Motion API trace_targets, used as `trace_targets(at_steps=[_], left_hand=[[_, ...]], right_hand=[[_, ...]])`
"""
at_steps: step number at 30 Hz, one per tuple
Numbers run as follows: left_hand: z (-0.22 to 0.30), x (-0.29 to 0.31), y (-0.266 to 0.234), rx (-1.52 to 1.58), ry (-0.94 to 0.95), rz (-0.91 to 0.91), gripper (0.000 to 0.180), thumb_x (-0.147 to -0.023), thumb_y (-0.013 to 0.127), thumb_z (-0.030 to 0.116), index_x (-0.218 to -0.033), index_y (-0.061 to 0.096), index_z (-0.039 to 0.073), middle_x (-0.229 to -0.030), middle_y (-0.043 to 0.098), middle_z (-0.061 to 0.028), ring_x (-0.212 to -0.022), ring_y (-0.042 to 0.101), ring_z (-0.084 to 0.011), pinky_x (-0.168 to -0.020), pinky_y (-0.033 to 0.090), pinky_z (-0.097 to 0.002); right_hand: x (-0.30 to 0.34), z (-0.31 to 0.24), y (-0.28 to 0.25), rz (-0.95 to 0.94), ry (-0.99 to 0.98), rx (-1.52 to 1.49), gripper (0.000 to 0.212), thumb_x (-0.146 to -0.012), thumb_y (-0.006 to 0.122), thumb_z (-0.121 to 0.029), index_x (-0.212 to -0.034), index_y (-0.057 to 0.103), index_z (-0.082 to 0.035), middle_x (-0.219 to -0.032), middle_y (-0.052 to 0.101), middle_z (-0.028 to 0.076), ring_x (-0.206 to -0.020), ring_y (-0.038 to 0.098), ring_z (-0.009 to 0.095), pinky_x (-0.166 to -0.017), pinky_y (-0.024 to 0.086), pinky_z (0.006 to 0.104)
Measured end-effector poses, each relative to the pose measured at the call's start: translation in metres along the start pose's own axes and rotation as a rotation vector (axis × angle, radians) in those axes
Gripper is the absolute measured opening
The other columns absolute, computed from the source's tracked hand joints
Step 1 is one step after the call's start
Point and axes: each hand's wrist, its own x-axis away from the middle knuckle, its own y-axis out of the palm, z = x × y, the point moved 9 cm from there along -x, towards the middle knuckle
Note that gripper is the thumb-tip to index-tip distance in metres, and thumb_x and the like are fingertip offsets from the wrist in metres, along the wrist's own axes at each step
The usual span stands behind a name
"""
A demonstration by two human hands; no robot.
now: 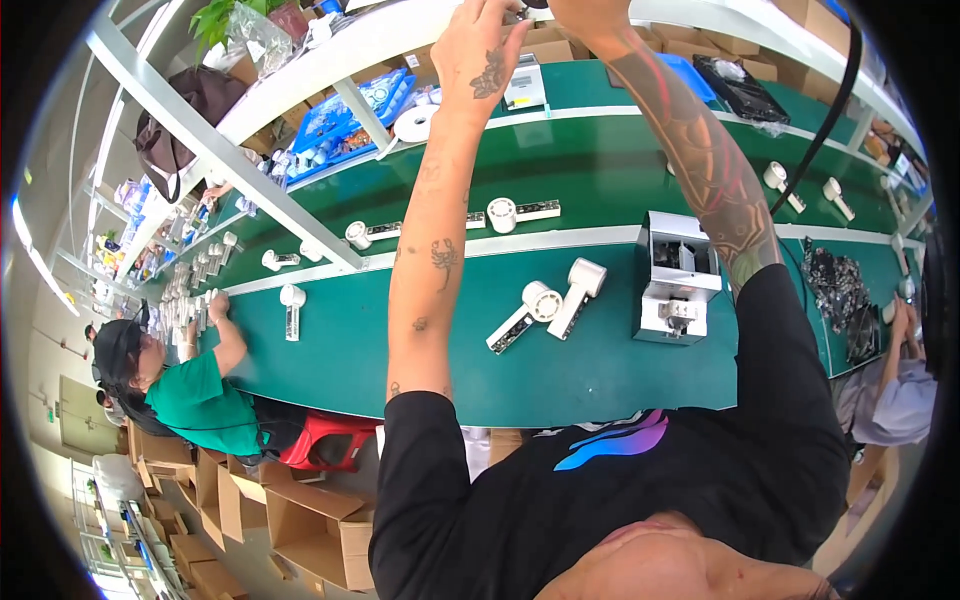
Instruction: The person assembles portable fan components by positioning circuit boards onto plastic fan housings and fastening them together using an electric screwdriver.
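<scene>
Both my arms reach up and away, over the bench. My left hand [478, 50] is at the top edge with thumb and fingers closed together; a small dark piece shows by the fingertips, too cut off to name. Close beside it, my right hand [592, 18] is curled, its fingers mostly beyond the picture. Below on the green bench lie two white handheld fans, one with a round grille [541, 300] and an open handle showing its inside, the other [578, 297] leaning partly against it. A grey metal bench fixture [675, 285] stands to their right.
Several more fans lie along the green strip behind, one fan [502, 214] nearest. A white shelf frame [225, 150] slants across the left. A co-worker in a green shirt [210, 400] sits left; another person's sleeve [900, 405] shows right. A black cable [835, 110] hangs at right.
</scene>
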Motion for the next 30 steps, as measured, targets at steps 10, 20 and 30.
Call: trace_targets(at_steps=[10,20,30], left_hand=[[0.007,0.005,0.002,-0.149,0.206,0.086,0.019,-0.087,0.071,0.016,-0.098,0.059,0.006,-0.091,0.059,-0.0131,-0.083,0.063,-0.0347,-0.067,0.051,-0.0447],[-0.006,0.027,0.003,-0.046,0.252,0.098,0.026,-0.085,0.073,0.008,-0.108,0.063,0.003,-0.103,0.061,-0.0148,-0.099,0.063,-0.0363,-0.082,0.053,-0.0410],[-0.011,0.037,-0.003,-0.258,0.170,0.181,0.018,-0.091,0.070,0.016,-0.105,0.065,0.006,-0.083,0.062,-0.0131,-0.077,0.066,-0.0331,-0.064,0.053,-0.0423]], right_hand=[[0.011,-0.022,0.000,-0.073,-0.164,-0.012,0.023,-0.097,0.065,-0.009,-0.113,0.052,0.003,-0.064,0.055,0.003,-0.047,0.051,0.010,-0.047,0.043,0.0252],[0.011,-0.098,0.007,-0.165,-0.384,0.038,0.029,-0.099,0.063,-0.018,-0.119,0.051,0.000,-0.061,0.052,0.003,-0.046,0.048,0.011,-0.046,0.045,0.0270],[0.022,-0.104,-0.010,-0.311,-0.458,0.138,0.024,-0.099,0.064,-0.024,-0.110,0.057,-0.003,-0.057,0.052,0.001,-0.042,0.049,0.010,-0.043,0.045,0.0248]])
